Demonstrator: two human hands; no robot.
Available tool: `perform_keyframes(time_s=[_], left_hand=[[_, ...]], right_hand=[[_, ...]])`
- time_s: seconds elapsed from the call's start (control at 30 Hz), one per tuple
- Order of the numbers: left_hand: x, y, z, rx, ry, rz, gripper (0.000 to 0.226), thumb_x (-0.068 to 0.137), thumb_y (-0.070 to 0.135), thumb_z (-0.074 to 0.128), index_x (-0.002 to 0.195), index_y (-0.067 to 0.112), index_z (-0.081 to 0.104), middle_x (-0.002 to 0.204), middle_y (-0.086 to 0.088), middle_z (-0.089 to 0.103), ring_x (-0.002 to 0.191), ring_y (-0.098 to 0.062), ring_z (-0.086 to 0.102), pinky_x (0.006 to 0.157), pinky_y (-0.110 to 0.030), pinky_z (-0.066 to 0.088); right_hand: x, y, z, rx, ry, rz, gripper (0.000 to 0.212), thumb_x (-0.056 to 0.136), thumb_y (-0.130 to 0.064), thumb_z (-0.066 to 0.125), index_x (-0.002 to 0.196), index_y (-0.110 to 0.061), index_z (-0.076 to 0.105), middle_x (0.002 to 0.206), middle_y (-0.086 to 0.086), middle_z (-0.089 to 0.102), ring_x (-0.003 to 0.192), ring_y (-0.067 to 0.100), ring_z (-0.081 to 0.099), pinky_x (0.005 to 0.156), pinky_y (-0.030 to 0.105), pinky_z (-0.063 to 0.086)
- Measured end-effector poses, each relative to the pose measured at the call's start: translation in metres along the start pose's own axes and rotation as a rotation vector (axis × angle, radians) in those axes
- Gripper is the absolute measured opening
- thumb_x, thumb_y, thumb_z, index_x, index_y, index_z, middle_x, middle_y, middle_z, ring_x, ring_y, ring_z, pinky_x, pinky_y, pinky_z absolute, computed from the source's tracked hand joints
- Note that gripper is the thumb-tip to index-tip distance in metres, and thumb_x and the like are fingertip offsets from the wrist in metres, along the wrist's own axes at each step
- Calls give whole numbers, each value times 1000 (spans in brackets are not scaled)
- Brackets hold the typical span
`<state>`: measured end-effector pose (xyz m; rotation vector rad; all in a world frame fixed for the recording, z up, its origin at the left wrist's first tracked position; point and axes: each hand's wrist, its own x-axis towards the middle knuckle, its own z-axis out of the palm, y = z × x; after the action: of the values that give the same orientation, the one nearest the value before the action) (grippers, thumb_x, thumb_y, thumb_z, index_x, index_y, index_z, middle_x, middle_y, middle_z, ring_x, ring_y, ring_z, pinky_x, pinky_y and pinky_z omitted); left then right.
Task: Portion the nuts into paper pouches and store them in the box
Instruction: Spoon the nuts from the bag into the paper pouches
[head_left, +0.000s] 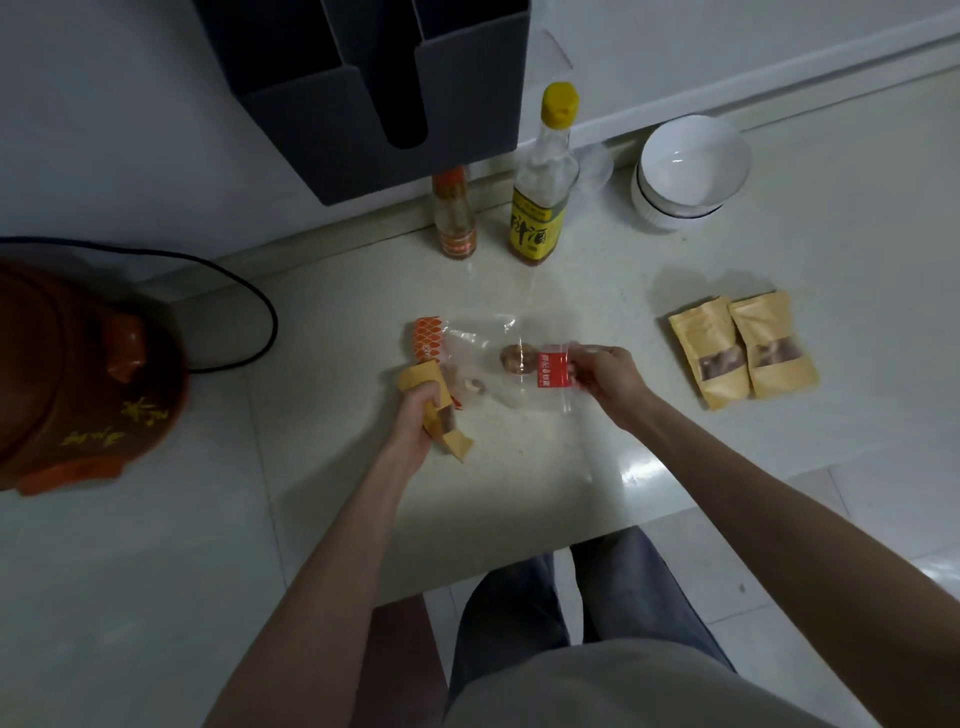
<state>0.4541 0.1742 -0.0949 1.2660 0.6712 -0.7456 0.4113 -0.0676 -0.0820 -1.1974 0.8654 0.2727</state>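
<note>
Pale, glossy stone makes up the counter (519, 467) we work on; along its back edge stand a small orange-labelled bottle (455, 218), a taller yellow-capped bottle (543, 197) and stacked white bowls (685, 171), with a dark box (374, 104) hanging on the wall above them. A brown clay pot (78, 379) sits at the left edge with a black cord (249, 312) looping behind it. Toward the right edge lie two filled paper pouches (743, 351), side by side and touching. Mid-counter, the clear plastic nut bag (493, 358) stretches left to right, a few nuts (517, 358) visible inside. Our right hand (608, 374) pinches its red-labelled right end between curled fingers. Our left hand (415, 415) grips an empty paper pouch (434, 400), fingers wrapped round its middle, its long axis tilted with its top against the bag's orange end.
</note>
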Motion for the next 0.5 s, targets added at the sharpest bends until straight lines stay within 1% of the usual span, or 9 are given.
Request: perform_keyframes(time_s=[0.07,0.1,0.2,0.27,0.33,0.37,0.4,0.43,0.5], left_hand=[[-1,-1,1,-6,6,25,35,55,11,50,88,13,63,68,1,61,55,-13,53,48,-20,41],[-2,-1,2,-8,9,34,37,57,11,50,91,12,63,71,0,61,57,-13,52,48,-20,41],[-4,-4,3,13,23,52,29,73,5,45,95,13,64,76,-2,59,54,-11,51,46,-19,41],[-6,-5,7,39,58,66,30,82,-1,40,94,14,64,75,-3,56,50,-10,51,43,-17,41],[-8,-4,10,48,94,82,27,85,1,42,94,14,65,68,0,58,42,-7,50,40,-16,40],[-9,-3,12,59,109,88,23,84,4,47,94,13,65,66,1,60,42,-9,49,39,-16,39],[-11,-2,15,88,127,103,19,81,7,52,94,12,65,68,-1,62,47,-12,50,42,-17,40],[-13,0,18,141,156,138,19,78,9,59,96,10,66,74,-4,63,56,-16,53,47,-19,43],[-17,5,26,282,284,285,29,79,7,70,107,4,66,90,-8,67,75,-20,60,62,-25,48]], right_hand=[[-6,-4,-11,28,13,-5,26,96,-13,51,86,2,70,63,6,67,62,17,55,65,25,44],[-8,-5,-16,41,27,-8,25,97,-13,50,85,-1,69,62,6,68,60,16,55,63,24,44],[-15,-9,-35,76,92,-12,24,97,-12,49,92,4,66,61,8,68,58,16,54,58,23,45],[-20,-11,-47,105,135,-11,24,97,-12,49,100,7,64,68,13,66,60,17,55,57,21,48],[-24,-17,-57,148,191,-10,22,97,-11,50,100,7,63,75,17,63,61,18,56,59,22,50],[-26,-19,-62,168,217,-8,20,96,-10,51,100,6,62,75,17,62,61,18,57,61,23,50],[-29,-22,-66,186,238,-7,19,96,-9,52,101,6,61,73,16,62,59,17,58,60,22,51],[-31,-25,-70,197,253,-8,17,95,-8,52,102,6,60,72,15,63,56,15,59,57,21,52],[-37,-35,-76,189,274,-21,16,92,-6,55,101,6,60,68,14,64,56,16,60,57,22,52]])
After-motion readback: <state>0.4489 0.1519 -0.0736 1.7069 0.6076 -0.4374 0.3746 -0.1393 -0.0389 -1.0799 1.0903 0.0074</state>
